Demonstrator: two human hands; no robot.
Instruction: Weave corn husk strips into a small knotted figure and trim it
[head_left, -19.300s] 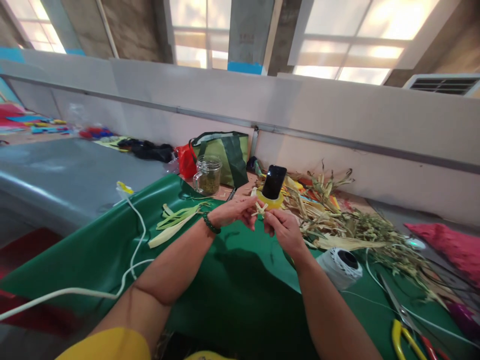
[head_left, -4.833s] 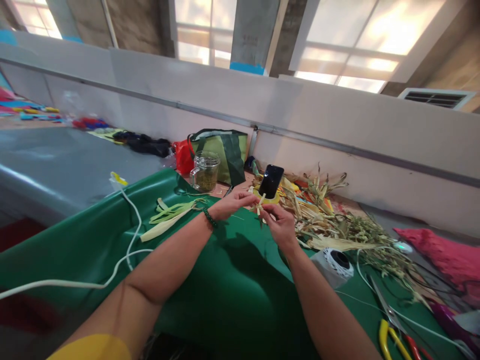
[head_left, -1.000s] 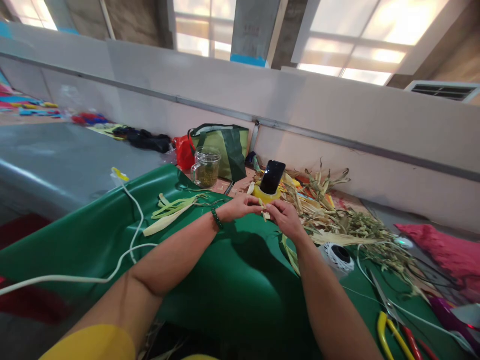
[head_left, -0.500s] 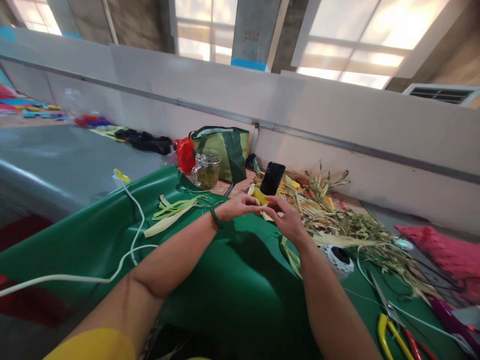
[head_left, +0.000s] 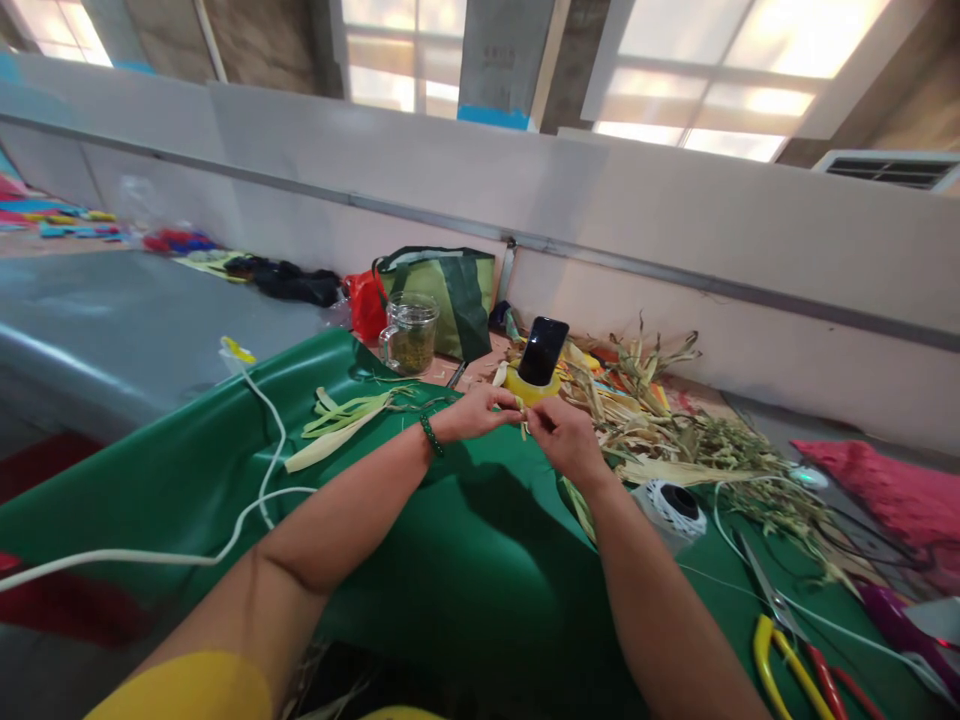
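Note:
My left hand (head_left: 484,412), with a green bead bracelet at the wrist, pinches a small pale strip of corn husk (head_left: 523,430) between thumb and fingertips. Close against it, my right hand (head_left: 564,432) has its fingers curled and pinched at the same strip; most of the piece is hidden by the fingers. Both hands are raised over the green sheet (head_left: 480,580). Left of them lie pale green husk strips (head_left: 345,425). Under my right forearm another green husk leaf (head_left: 577,510) partly shows.
A phone (head_left: 544,350) leans in a yellow tape roll (head_left: 531,386) beyond the hands. Dried husks (head_left: 645,430), a white thread spool (head_left: 675,508) and scissors (head_left: 772,610) lie to the right. A glass mug (head_left: 411,340) and green bag (head_left: 442,295) stand behind; a white cable (head_left: 225,555) crosses the left.
My right hand's fingers have drawn in from a wider pinch to a tighter curl at the strip. A short end of the husk now hangs below the fingertips. My left hand is nearly still.

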